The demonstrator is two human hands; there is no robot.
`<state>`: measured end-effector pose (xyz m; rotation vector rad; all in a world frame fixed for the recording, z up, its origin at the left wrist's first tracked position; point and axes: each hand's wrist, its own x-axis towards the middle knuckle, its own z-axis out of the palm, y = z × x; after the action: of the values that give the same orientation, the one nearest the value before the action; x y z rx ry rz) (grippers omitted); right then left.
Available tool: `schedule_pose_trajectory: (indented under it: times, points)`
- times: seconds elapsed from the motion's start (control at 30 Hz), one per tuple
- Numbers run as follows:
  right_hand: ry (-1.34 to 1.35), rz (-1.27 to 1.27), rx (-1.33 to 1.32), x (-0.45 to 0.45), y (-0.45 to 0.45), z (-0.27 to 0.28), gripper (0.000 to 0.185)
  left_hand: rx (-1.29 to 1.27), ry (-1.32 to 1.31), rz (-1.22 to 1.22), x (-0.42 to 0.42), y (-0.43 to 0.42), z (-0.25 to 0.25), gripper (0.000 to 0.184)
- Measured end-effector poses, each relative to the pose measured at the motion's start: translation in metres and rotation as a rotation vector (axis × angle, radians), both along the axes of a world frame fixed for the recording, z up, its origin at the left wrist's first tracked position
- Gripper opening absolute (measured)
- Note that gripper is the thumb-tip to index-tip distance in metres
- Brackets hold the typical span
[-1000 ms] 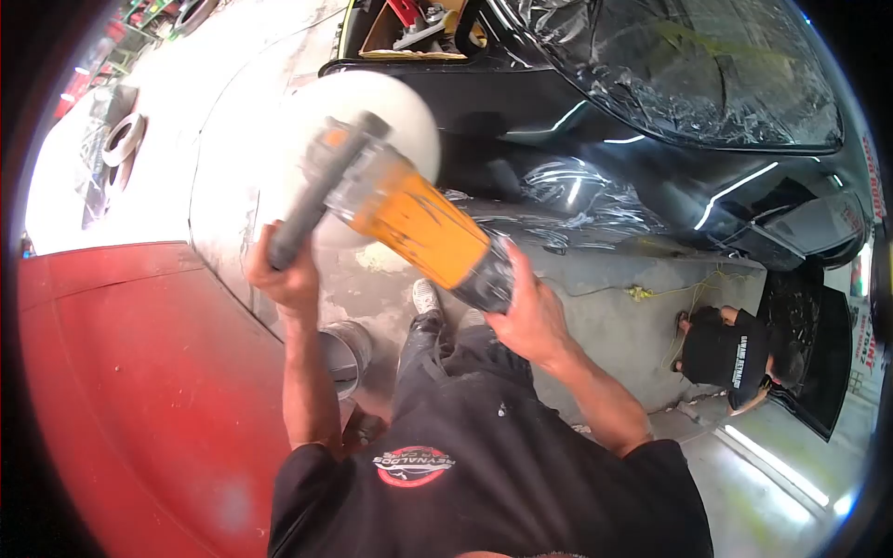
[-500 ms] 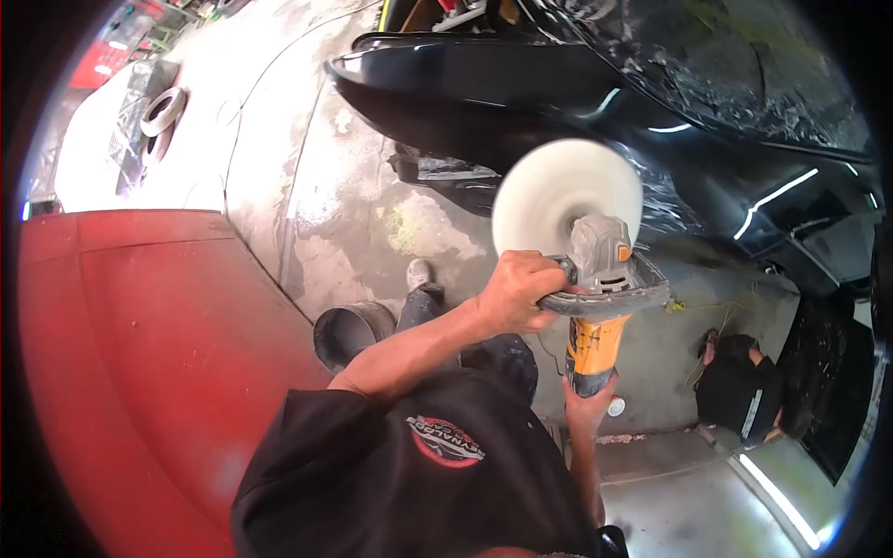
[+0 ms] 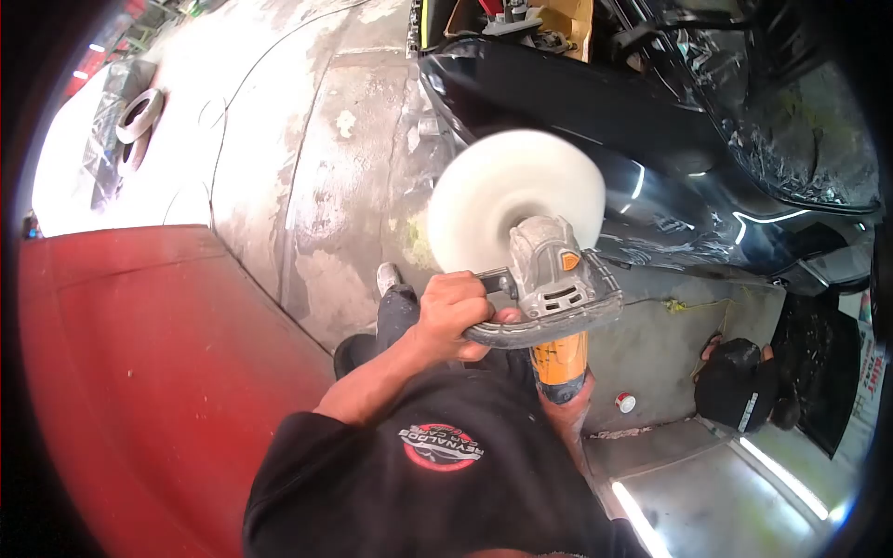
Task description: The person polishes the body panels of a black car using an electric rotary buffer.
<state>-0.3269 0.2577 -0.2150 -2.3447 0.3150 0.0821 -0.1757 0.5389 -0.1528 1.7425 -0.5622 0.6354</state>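
Where a second ago we had the orange-and-grey power polisher [image 3: 551,279] slanting out to our left, it now points almost straight ahead, its round white pad [image 3: 507,172] overlapping the glossy black car panel [image 3: 595,93] in view. We judge that this brings the tool's working side round to the bodywork, though we cannot tell whether the two touch.

The polisher is held up in front of us, between our hands. Our left hand [image 3: 454,316] is curled tight around one end of the curved black handle [image 3: 549,325]; our right hand [image 3: 571,412] is closed about the rear of the scuffed orange barrel [image 3: 558,358], its fingers mostly hidden.

The tool looks dusty and well worn, with pale smears on its slotted head. The pad shows a soft, blurred swirl.
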Motion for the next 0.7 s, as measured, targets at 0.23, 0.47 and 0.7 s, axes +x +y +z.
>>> schedule_pose_trajectory:
  times: [0.23,0.47,0.7]
  points:
    - [0.009,-0.062,0.037,0.0,0.122,0.024,0.092,-0.041,0.006,-0.032,0.015,0.115,0.015,0.031]
    - [0.091,-0.073,0.13,0.032,0.204,0.055,0.081,-0.034,-0.019,0.051,0.041,0.182,0.028,0.027]
    - [-0.026,-0.042,0.14,0.061,0.224,0.036,0.077,0.026,-0.052,0.075,0.056,0.198,0.044,0.027]
